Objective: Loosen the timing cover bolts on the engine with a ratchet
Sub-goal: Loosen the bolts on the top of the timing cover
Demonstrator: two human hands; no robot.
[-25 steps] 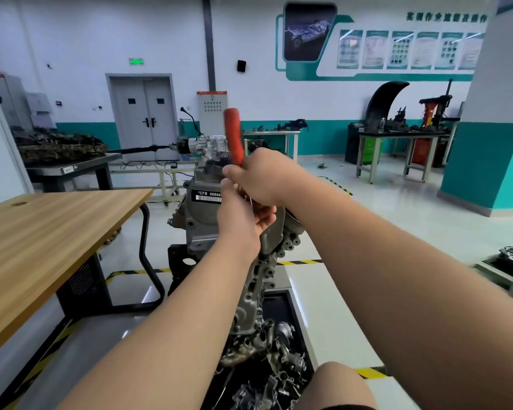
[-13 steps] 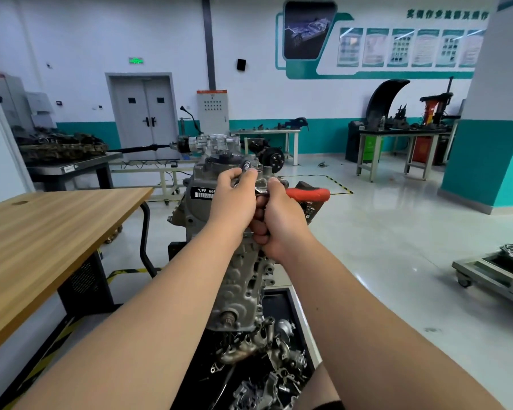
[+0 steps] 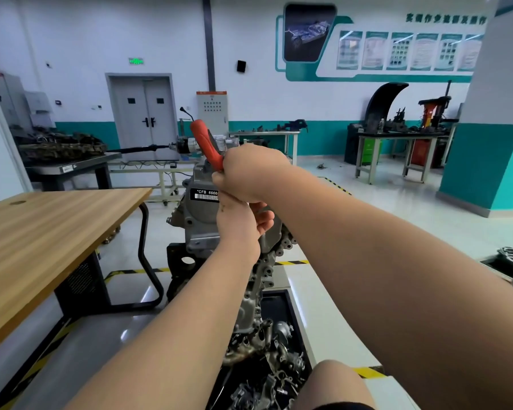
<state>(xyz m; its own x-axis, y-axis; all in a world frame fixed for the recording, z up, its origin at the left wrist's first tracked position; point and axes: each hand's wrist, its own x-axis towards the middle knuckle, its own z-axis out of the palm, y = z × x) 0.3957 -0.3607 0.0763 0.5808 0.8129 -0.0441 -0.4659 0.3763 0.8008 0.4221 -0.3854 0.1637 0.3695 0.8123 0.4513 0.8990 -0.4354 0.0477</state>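
A grey engine (image 3: 202, 220) with a black barcode label stands upright in front of me. My right hand (image 3: 249, 173) grips a ratchet by its red handle (image 3: 206, 145), and the handle points up and to the left. Just below, my left hand (image 3: 240, 220) is curled round the ratchet's head end against the engine's timing cover (image 3: 274, 235). The head, the socket and the bolt are hidden behind my hands.
A wooden table (image 3: 48, 229) on a black frame stands close on the left. A black tray (image 3: 279, 309) of metal parts lies at the engine's foot. Workbenches (image 3: 397, 143) line the far wall, and yellow-black tape (image 3: 290, 262) marks the floor.
The red handle has swung from pointing right, half a second ago, to pointing up and left. My right hand rose with it, and my left hand now sits below it.
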